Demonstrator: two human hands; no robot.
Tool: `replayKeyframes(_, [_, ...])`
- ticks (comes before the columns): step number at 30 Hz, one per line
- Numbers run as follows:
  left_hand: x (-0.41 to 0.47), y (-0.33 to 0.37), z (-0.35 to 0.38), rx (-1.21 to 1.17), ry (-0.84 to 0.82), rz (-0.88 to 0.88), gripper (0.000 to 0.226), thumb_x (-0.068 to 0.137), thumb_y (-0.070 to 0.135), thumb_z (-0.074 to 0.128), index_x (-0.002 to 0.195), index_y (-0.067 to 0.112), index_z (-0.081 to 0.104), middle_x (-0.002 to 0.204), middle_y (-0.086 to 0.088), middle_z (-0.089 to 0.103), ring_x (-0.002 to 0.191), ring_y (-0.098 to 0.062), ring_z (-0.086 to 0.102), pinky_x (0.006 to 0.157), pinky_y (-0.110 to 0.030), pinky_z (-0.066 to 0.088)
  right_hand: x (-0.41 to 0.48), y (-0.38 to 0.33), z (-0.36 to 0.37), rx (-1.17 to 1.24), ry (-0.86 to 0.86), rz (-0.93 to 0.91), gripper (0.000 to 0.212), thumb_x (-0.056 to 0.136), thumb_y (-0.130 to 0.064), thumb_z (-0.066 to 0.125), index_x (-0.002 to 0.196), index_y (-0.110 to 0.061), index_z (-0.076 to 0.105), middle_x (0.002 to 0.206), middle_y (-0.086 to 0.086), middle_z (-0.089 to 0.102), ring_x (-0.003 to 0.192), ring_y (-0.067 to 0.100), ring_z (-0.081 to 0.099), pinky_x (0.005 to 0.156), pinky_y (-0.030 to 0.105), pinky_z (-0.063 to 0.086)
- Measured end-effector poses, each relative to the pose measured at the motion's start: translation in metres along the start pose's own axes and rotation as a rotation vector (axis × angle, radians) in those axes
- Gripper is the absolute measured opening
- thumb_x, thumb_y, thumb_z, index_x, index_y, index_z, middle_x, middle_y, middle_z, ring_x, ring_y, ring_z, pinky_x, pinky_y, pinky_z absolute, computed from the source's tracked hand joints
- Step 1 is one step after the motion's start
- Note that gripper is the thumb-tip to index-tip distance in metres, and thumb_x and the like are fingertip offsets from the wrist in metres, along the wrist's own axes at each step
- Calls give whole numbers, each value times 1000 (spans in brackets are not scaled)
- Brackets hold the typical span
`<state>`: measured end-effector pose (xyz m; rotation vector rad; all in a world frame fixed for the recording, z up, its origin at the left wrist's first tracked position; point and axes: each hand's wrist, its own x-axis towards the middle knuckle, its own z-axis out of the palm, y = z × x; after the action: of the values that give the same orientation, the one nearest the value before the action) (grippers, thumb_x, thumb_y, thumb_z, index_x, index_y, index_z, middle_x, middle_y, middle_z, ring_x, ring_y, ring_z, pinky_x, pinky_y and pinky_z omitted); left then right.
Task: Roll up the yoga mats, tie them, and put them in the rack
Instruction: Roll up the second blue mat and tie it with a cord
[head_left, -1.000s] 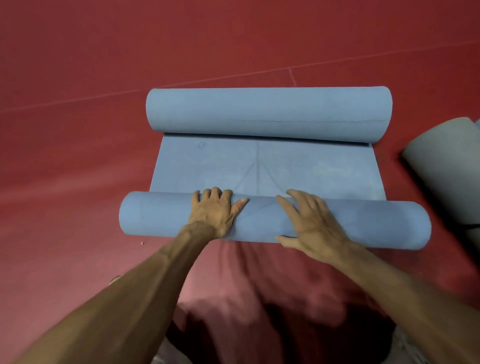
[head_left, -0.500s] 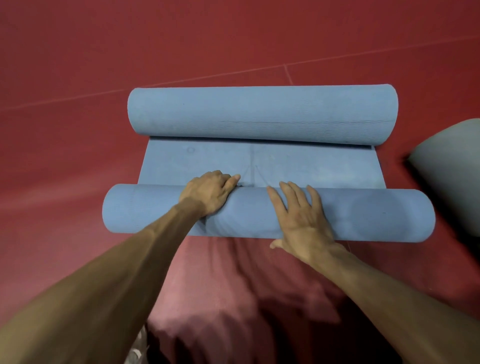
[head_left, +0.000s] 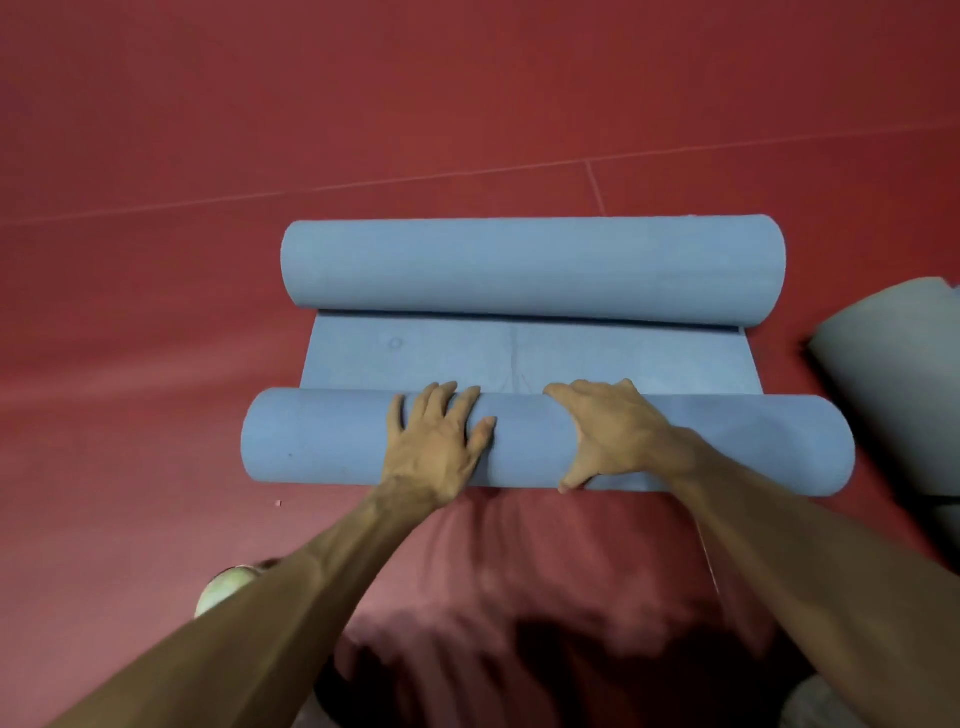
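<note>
The near roll (head_left: 322, 441) of the blue mat has rolled away from you, so the flat strip (head_left: 441, 353) is thinner than a moment ago. Your right hand (head_left: 613, 436) has changed too. Its fingers now bend over the top of the roll and its thumb hooks the side close to you, so it is grasping the roll. Your left hand (head_left: 439, 441) lies flat on top with straight fingers, just pressing.

The mat is on the red floor (head_left: 156, 156), right in front of you. To roll it well, I think you should push with both hands the same and keep the layers tight. Moving your hands a little wider apart may stop one end from running ahead.

The roll lies long-ways from left to right, with one end pointing each way. Its right end sits a bit closer to you. The far roll (head_left: 530, 265) lies nearly the same way, with only the strip between them.
</note>
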<state>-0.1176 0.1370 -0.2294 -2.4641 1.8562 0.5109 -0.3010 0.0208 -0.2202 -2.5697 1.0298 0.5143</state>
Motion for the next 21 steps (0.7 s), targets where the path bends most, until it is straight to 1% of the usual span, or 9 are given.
replayKeyframes(2, [-25,5,1,-36,-43,-64,54,98,55,23,149,35,22,154,-1,21,144,-15,12,117,-43,-3,-11,-1,-2,71,-111,-11,104,49,-63,80,137,-30,36,119,-5,55,110,19,55,96,36,38])
replayKeyframes(4, [-47,5,7,12,-82,-60,59,96,60,17,150,37,15,155,1,18,145,-19,8,117,-43,-2,-22,-3,-1,96,-190,-29,101,48,-62,82,134,-33,38,118,-8,57,107,16,55,91,31,38])
replayKeyframes(6, [-59,2,14,69,-119,-39,65,93,65,9,151,37,8,157,3,16,145,-22,6,118,-44,-1,-28,-7,2,113,-253,-35,101,47,-61,83,134,-34,39,118,-9,57,105,15,55,89,29,39])
replayKeyframes(10, [-57,-1,17,75,-150,-15,59,97,59,16,151,36,10,156,3,18,144,-24,9,117,-46,1,-32,-7,5,169,-297,-15,104,48,-60,85,136,-34,37,120,-7,55,105,16,53,87,28,39])
replayKeyframes(12, [-55,-2,19,96,-149,-4,62,95,63,12,150,36,12,154,3,21,143,-24,13,116,-46,3,-32,-7,8,153,-295,-17,109,51,-62,84,141,-32,31,123,-5,52,109,17,51,89,28,37])
replayKeyframes(14, [-54,-2,19,121,-138,5,73,86,68,-2,149,35,14,151,4,25,140,-23,17,116,-46,6,-33,-6,11,113,-252,-25,113,54,-64,81,146,-29,25,132,-3,47,119,18,47,99,31,33])
replayKeyframes(15, [-53,-2,19,126,-133,9,74,85,68,-4,149,35,16,150,5,28,139,-22,20,115,-46,7,-34,-5,14,89,-215,-37,115,56,-65,79,148,-27,22,137,-2,43,124,19,43,103,33,31])
replayKeyframes(19, [-30,-3,12,106,-111,2,56,96,59,17,146,35,27,143,5,38,133,-21,32,114,-44,14,-43,-5,28,-18,8,-85,113,66,-69,68,153,-22,14,149,-2,30,135,18,32,111,36,20])
replayKeyframes(21, [-14,-3,7,85,-137,-16,54,96,59,20,142,34,34,142,3,39,129,-23,39,111,-42,20,-47,-10,34,-50,124,-74,113,66,-66,70,154,-19,16,151,3,29,139,21,29,114,43,16])
